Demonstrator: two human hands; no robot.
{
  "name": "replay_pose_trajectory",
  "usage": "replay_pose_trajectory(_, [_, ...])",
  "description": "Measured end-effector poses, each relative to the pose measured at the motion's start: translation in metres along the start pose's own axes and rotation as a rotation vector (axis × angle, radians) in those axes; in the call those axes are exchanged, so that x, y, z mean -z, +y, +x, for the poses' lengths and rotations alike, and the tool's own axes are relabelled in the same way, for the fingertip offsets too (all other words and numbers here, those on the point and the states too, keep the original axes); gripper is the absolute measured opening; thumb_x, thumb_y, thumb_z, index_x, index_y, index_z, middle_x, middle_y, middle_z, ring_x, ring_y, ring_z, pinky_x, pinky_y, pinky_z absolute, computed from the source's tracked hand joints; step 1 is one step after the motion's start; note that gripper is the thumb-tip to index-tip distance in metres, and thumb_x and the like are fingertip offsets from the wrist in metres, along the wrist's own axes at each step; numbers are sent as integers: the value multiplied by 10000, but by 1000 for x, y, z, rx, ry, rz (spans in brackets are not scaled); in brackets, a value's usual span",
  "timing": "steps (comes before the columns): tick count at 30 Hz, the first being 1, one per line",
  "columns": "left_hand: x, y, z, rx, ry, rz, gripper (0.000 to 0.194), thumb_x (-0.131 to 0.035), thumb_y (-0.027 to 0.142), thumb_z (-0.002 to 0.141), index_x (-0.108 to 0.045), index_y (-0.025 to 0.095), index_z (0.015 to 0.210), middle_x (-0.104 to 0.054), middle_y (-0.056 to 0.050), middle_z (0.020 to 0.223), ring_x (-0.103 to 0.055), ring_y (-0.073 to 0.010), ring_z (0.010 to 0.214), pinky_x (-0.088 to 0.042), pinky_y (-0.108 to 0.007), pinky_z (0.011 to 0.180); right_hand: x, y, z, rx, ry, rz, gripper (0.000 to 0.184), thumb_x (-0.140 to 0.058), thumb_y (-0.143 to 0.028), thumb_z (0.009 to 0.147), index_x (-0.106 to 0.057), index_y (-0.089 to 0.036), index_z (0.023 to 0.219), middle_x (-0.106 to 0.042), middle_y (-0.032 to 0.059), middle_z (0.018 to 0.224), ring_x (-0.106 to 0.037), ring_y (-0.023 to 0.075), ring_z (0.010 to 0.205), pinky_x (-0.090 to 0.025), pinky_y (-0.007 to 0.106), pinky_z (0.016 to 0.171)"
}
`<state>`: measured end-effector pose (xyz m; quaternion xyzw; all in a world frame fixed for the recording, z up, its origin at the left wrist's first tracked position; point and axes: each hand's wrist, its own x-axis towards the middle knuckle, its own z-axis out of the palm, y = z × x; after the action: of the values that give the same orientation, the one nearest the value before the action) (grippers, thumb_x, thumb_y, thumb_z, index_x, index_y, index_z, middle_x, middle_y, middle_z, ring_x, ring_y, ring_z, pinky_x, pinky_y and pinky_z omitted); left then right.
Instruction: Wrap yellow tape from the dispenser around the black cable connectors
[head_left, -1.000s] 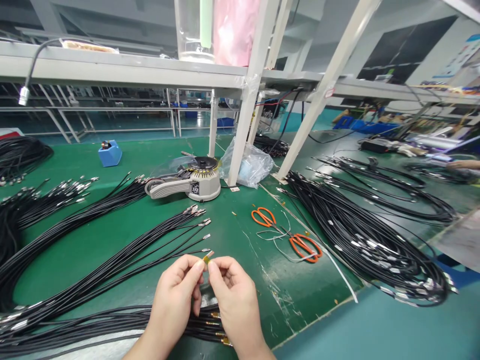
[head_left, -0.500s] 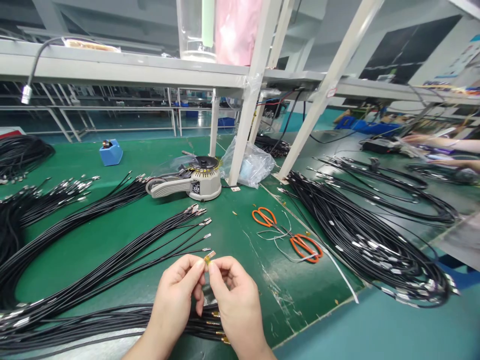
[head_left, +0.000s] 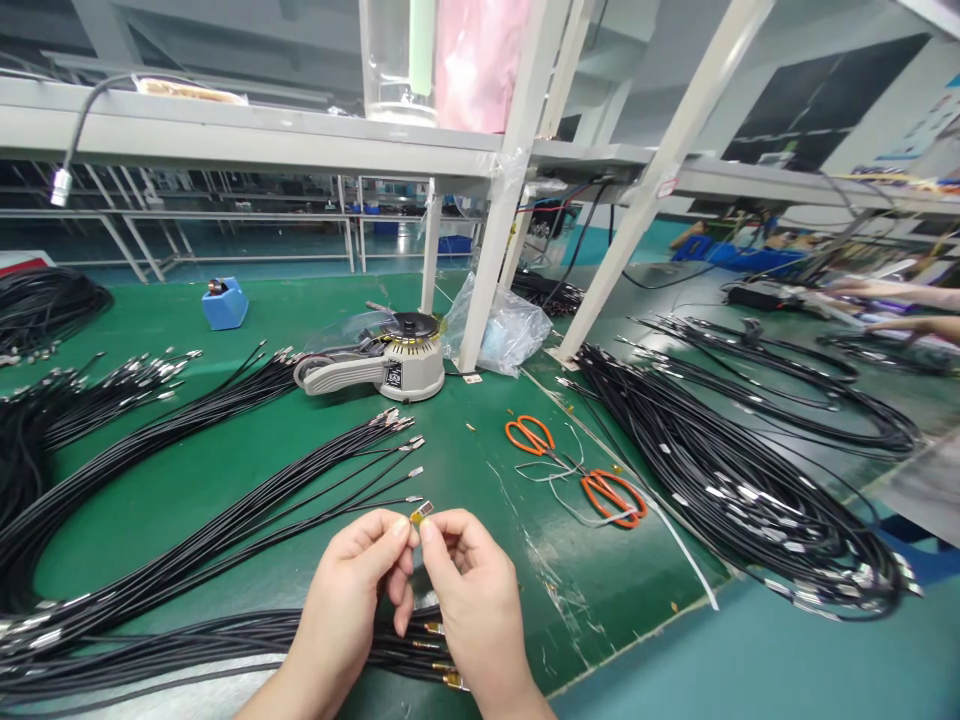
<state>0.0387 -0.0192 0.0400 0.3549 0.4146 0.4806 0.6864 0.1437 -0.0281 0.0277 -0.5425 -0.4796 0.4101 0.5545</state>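
My left hand (head_left: 349, 580) and my right hand (head_left: 476, 590) meet over the front of the green bench. Between their thumbs and index fingertips they pinch a small silver connector (head_left: 424, 511) with amber tape at its base. Whatever continues below the connector is hidden by the fingers. Under my wrists lies a bundle of black cables (head_left: 217, 645) with gold-coloured ends (head_left: 454, 680). Just beyond the hands, to the left, another black cable bundle (head_left: 270, 500) ends in silver connectors (head_left: 394, 420).
A round tape dispenser (head_left: 409, 365) stands at the back centre beside a clear plastic bag (head_left: 514, 330). Orange-handled scissors (head_left: 611, 498) rest right of my hands. Coiled cables (head_left: 720, 470) fill the right side. Another person's hands (head_left: 900, 305) work at far right. A blue holder (head_left: 225, 305) sits back left.
The connector has turned slightly between my fingertips, with its face showing more. Both hands stay in nearly the same place. The other person's hands at far right have shifted a little.
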Motion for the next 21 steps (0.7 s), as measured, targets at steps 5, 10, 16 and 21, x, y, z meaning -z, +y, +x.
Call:
replay_pose_trajectory(5, [0, 5, 1, 79, -93, -116, 287, -654, 378, 737, -571, 136, 609, -433, 63, 388, -363, -38, 278, -273, -148, 310, 2, 0, 1, 14, -10, 33, 173, -568, -329, 812, -597, -178, 732, -643, 28, 689, -599, 172, 659, -488, 289, 642])
replay_pose_trajectory(10, [7, 8, 4, 185, -248, -226, 247, -676, 310, 725, -571, 130, 593, -399, 74, 408, -215, -4, 275, -215, -125, 244, 8, 1, 2, 67, -83, 78, 156, -558, -294, 836, -592, -185, 730, -621, 5, 701, -578, 148, 674, -472, 254, 659])
replay_pose_trajectory(16, [16, 11, 9, 292, -431, -287, 241, -665, 251, 734, -560, 120, 560, -348, 86, 393, -158, 7, 286, -229, -116, 239, 15, 6, -1, 170, -135, 83, 118, -571, -281, 841, -579, -198, 758, -575, -15, 729, -533, 126, 669, -443, 222, 633])
replay_pose_trajectory(21, [17, 14, 8, 347, -480, -289, 240, -680, 233, 715, -541, 119, 557, -332, 91, 398, -138, 12, 302, -226, -109, 248, 18, 0, -3, 145, -164, 137, 119, -609, -292, 819, -578, -200, 750, -562, -13, 728, -525, 131, 668, -437, 231, 634])
